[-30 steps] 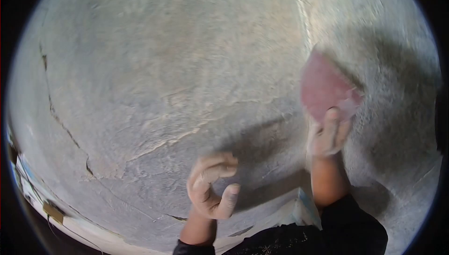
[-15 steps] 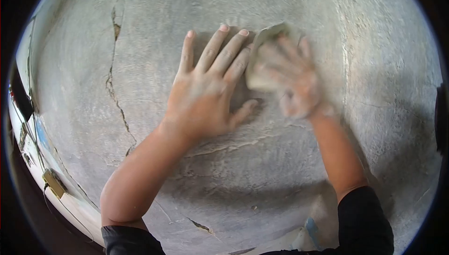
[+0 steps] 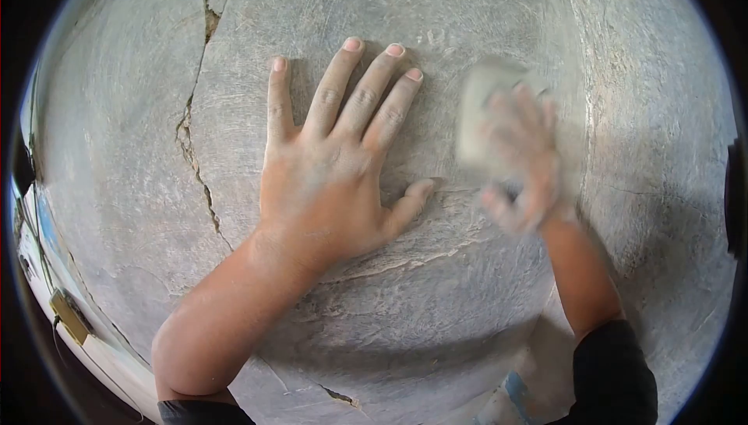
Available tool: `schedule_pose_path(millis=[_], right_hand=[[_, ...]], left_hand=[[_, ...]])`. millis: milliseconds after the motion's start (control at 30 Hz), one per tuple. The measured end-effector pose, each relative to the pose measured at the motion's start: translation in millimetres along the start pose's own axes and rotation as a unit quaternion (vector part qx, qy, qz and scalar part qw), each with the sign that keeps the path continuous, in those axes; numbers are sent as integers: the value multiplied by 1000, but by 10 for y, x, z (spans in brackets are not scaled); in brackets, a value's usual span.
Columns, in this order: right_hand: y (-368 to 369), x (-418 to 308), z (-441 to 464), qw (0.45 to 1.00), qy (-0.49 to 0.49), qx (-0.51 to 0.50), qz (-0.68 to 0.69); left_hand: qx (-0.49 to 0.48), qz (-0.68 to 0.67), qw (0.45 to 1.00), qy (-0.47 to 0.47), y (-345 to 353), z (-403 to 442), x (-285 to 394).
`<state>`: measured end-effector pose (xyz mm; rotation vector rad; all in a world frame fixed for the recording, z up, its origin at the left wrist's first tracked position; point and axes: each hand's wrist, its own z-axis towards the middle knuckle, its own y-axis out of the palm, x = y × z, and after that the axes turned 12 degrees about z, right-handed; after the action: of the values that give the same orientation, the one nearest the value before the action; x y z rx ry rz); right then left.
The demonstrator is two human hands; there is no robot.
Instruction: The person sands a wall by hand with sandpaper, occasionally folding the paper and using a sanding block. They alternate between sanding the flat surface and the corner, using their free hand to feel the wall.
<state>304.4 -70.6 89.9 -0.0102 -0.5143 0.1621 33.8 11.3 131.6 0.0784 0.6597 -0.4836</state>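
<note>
My left hand (image 3: 331, 168) lies flat on a rough grey plastered wall (image 3: 467, 20), fingers spread and thumb out to the side, holding nothing. Dust coats its fingers and back. To its right, my right hand (image 3: 530, 152) is blurred by motion. Under its fingers is a pale grey-green sheet (image 3: 477, 125) that looks like sandpaper, pressed against the wall. The sheet is smeared too, and the palm side of that hand is hidden.
A long jagged crack (image 3: 187, 129) runs down the wall on the left. Further left and lower is a yellowish box (image 3: 70, 316) with wires. A blue patch (image 3: 516, 394) shows at the bottom, near a smaller crack (image 3: 339, 395).
My right hand and the sheet have moved right and a little down, away from my left hand. My left hand stays flat on the wall, its fingers spread a bit wider.
</note>
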Motion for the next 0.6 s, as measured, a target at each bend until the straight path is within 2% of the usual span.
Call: schedule_pose_path(millis=[33, 67, 167, 200, 233, 300, 333, 367, 433, 467, 500, 600], right_hand=[[-27, 64, -53, 999, 8, -14, -32], [-13, 108, -35, 991, 114, 60, -36], [142, -218, -124, 998, 67, 20, 5], [106, -376, -170, 995, 6, -95, 6], [74, -283, -188, 996, 7, -92, 3], [-16, -47, -188, 996, 70, -47, -43], [5, -47, -220, 982, 166, 36, -80], [56, -123, -219, 982, 166, 33, -79], [154, -359, -298, 996, 89, 13, 12], [27, -499, -299, 986, 22, -161, -40], [-4, -384, -322, 986, 23, -159, -44], [-57, -129, -353, 976, 199, 34, -85]], left_hand=[[0, -5, 1000, 2, 5, -4, 1], [-2, -4, 1000, 2, 8, -8, 0], [-4, 3, 1000, 1, -3, 8, 7], [-9, 5, 1000, 2, -10, 7, 13], [-5, 6, 1000, 5, -15, 6, 19], [-22, -1, 1000, 6, -20, 4, 24], [-23, -2, 1000, 6, -16, 3, 29], [-23, 1, 1000, 7, -10, -4, 37], [-22, 7, 1000, 16, -9, 4, 38], [-25, 10, 1000, 15, -16, 2, 44], [-25, 13, 1000, 12, -19, 17, 47], [-28, 13, 999, 13, -14, 12, 53]])
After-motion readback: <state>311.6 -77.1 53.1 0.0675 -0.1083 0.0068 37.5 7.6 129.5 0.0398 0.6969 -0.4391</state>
